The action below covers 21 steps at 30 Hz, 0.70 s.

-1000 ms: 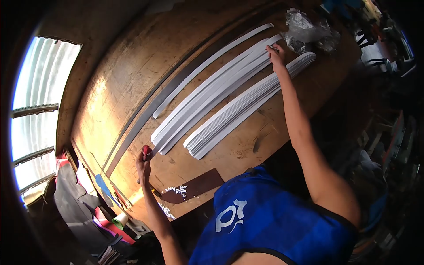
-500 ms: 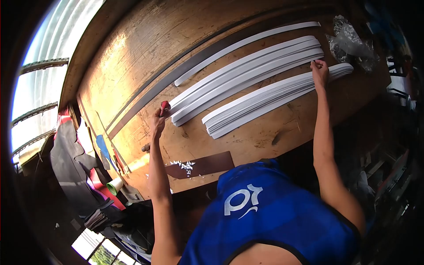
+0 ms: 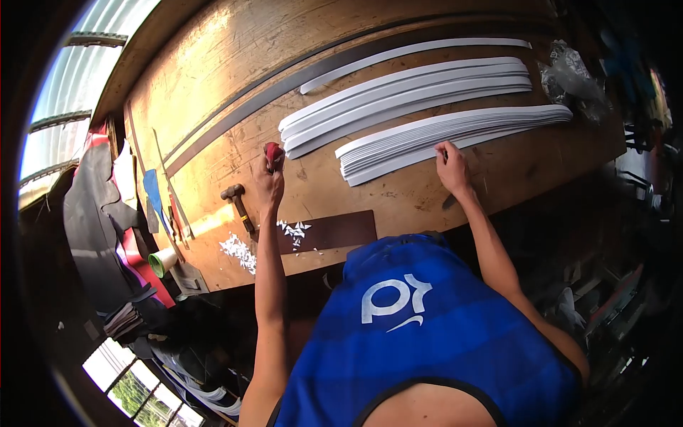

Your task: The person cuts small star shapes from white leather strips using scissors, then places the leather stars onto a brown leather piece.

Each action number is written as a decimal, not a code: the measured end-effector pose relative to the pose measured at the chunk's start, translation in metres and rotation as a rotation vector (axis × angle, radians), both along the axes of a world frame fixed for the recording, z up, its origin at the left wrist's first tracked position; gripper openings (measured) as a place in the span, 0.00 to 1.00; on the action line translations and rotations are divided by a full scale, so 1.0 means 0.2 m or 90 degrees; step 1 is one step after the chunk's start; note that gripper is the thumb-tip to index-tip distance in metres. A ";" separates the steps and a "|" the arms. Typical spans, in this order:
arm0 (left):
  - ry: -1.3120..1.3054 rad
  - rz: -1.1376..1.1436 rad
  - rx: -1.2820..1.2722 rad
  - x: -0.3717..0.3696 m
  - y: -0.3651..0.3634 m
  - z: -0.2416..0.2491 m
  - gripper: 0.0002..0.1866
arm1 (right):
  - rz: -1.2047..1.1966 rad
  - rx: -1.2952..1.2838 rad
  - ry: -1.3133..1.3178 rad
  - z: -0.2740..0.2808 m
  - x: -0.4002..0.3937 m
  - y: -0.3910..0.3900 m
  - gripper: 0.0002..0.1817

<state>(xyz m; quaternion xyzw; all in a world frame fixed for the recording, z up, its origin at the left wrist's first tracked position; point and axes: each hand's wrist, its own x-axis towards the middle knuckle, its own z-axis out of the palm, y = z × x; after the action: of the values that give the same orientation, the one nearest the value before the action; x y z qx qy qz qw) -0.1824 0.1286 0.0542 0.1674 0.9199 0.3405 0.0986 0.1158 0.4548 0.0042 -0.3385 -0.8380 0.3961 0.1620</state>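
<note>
My left hand (image 3: pixel 269 182) is closed around a small red thing (image 3: pixel 273 155), perhaps a wad of cloth, beside the left ends of the middle stack of white strips (image 3: pixel 405 96). My right hand (image 3: pixel 452 169) is raised with curled fingers at the near edge of the front bundle of white strips (image 3: pixel 420 135); whether it holds anything is too small to make out. A single white strip (image 3: pixel 413 57) lies farther back, along a long dark strip (image 3: pixel 249 117). All of these rest on a worn wooden table (image 3: pixel 398 203).
A hammer (image 3: pixel 238 203) lies left of my left forearm. White scraps (image 3: pixel 238 250) are scattered near it and on a dark brown board (image 3: pixel 334 231). Crumpled clear plastic (image 3: pixel 573 78) sits at the far right. A blue piece (image 3: pixel 151 188) and a green-rimmed roll (image 3: pixel 162 262) are at the left edge.
My right hand has moved left and nearer my body, away from the right end of the middle stack. The red thing stays in my left hand. The view has shifted slightly.
</note>
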 end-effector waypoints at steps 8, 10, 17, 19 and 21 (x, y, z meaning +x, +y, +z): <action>-0.061 0.037 0.250 0.56 -0.25 -0.19 0.11 | 0.363 0.116 -0.030 -0.01 -0.30 -0.56 0.12; -0.106 0.058 0.203 0.58 -0.30 -0.25 0.08 | 0.412 0.250 -0.001 -0.05 -0.36 -0.60 0.16; 0.011 0.025 0.186 0.72 -0.36 -0.25 0.09 | 0.500 0.375 -0.050 -0.13 -0.41 -0.59 0.10; -0.042 0.041 0.117 0.77 -0.41 -0.21 0.09 | 0.525 0.362 -0.042 -0.09 -0.37 -0.61 0.11; -0.013 0.072 0.266 0.83 -0.44 -0.12 0.09 | 0.546 0.307 -0.044 0.00 -0.32 -0.69 0.11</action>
<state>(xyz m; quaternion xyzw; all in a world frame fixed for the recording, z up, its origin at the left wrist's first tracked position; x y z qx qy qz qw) -0.0162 0.0398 0.0309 0.1292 0.8362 0.5305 0.0516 0.0515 0.3178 0.0042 0.0710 -0.9746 0.2100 0.0302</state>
